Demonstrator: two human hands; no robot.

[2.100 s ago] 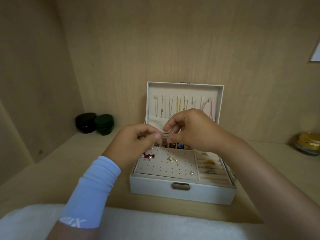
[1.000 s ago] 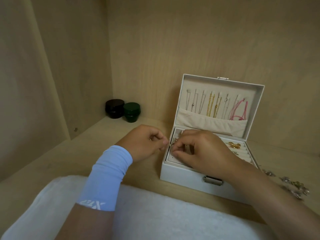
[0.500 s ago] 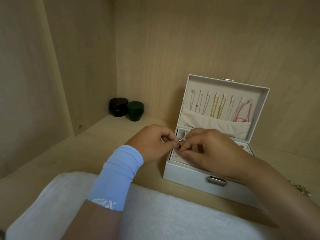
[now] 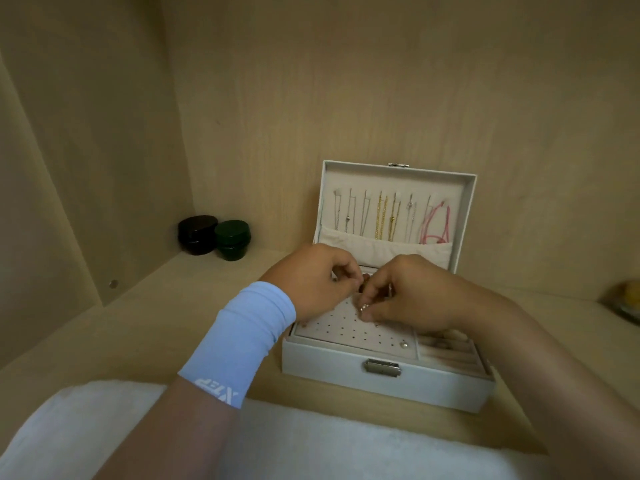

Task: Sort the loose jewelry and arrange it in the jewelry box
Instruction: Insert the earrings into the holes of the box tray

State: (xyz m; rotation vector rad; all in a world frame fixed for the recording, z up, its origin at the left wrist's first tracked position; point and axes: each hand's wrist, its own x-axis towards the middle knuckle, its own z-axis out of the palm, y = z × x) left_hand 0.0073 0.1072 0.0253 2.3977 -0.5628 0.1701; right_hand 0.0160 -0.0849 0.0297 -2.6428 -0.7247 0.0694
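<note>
A white jewelry box [image 4: 388,386] is found standing on a wooden shelf [image 4: 138,323], close to the back wall, with its lid [image 4: 465,202] raised upright. Inside the lid, a row of silver and gold chains [image 4: 384,220] and a pink cord [image 4: 438,226] are hung above a fabric pocket. The metal latch [image 4: 382,367] is seen at the middle of the front wall.

Both hands are held over the box's perforated earring panel [image 4: 356,336]. A small silvery piece [image 4: 363,308] is pinched between the thumb and fingertips of the right hand [image 4: 415,292], just above the panel's rear half. The left hand [image 4: 311,282] is held with fingers curled and thumb and forefinger brought together, next to the right fingertips; whether anything is gripped in it cannot be told. A light blue sleeve [image 4: 239,341] is worn on the left forearm.

One pearl stud [image 4: 403,345] is seated at the panel's front right corner. The slotted ring section [image 4: 446,351] is located to the right of the panel, partly hidden under the right wrist.

A black jar [image 4: 197,234] and a green jar [image 4: 232,239] are set touching each other in the rear left corner, well apart from the box. A yellow object [image 4: 628,299] is noted at the right edge, too blurred to identify. A white cloth [image 4: 311,445] is laid along the front.
</note>
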